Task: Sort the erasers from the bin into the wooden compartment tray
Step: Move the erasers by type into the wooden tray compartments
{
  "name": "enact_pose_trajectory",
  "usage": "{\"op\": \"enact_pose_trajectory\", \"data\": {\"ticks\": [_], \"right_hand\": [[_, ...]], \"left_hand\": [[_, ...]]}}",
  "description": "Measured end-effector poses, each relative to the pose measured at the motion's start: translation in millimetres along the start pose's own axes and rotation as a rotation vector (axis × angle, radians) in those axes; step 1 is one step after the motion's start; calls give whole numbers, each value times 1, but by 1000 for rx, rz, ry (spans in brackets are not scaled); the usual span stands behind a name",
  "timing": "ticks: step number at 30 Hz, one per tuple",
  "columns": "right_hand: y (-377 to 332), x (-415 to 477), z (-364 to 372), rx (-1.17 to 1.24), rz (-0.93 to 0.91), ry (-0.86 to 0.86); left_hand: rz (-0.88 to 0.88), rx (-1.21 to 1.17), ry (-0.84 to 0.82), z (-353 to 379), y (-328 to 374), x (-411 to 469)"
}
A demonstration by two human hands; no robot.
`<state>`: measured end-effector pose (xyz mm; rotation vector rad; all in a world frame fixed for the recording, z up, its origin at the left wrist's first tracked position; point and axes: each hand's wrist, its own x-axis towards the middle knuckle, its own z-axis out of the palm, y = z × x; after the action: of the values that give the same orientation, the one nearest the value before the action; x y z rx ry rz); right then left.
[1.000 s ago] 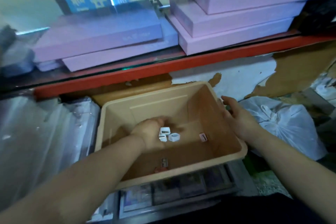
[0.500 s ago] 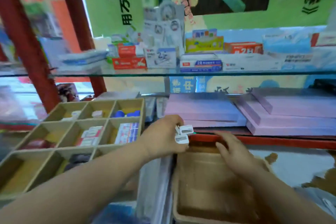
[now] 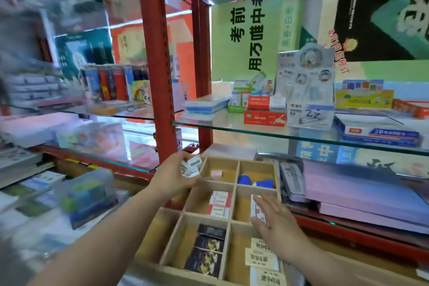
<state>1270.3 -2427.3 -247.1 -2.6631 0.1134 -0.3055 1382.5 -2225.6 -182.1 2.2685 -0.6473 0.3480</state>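
White erasers [image 3: 192, 166], a small bunch, are pinched in the left hand [image 3: 173, 177], which hovers at the far left corner of the wooden compartment tray [image 3: 222, 158]; the right hand [image 3: 276, 227] is flat, fingers spread, over the tray's right column; a pink eraser [image 3: 216, 173], blue erasers [image 3: 255, 181], red-and-white erasers [image 3: 219, 202] and black-sleeved erasers [image 3: 206, 251] lie in separate compartments.

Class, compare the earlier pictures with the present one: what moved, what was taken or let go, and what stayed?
The left hand lifted the white erasers out of the bin and carried them to the far left corner of the wooden tray. The right hand left the bin's rim and hovers open over the tray's right side. Unchanged: the left hand's grip on the erasers.
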Motion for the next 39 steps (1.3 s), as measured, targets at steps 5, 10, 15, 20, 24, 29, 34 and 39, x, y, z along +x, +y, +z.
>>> {"op": "enact_pose_trajectory", "data": {"ticks": [5,10,15,20,24,29,34,39], "right_hand": [[0,1,3,-62,12,53],[-1,7,6,-43,23,39],[3,11,12,-118,-5,65],[4,7,20,-204,12,16],[1,10,10,-132,15,2],[4,10,9,-127,48,11],[-5,5,4,-112,60,-41],[-7,1,4,-32,41,12]], "left_hand": [[-125,-6,56,-4,-38,25],[-171,-27,45,1,-55,52],[-184,54,-82,17,-57,70],[-174,249,-162,24,-61,78],[-146,261,-243,20,-66,85],[-65,253,-239,20,-63,85],[6,284,-339,27,-64,73],[-14,340,-247,28,-60,66]]}}
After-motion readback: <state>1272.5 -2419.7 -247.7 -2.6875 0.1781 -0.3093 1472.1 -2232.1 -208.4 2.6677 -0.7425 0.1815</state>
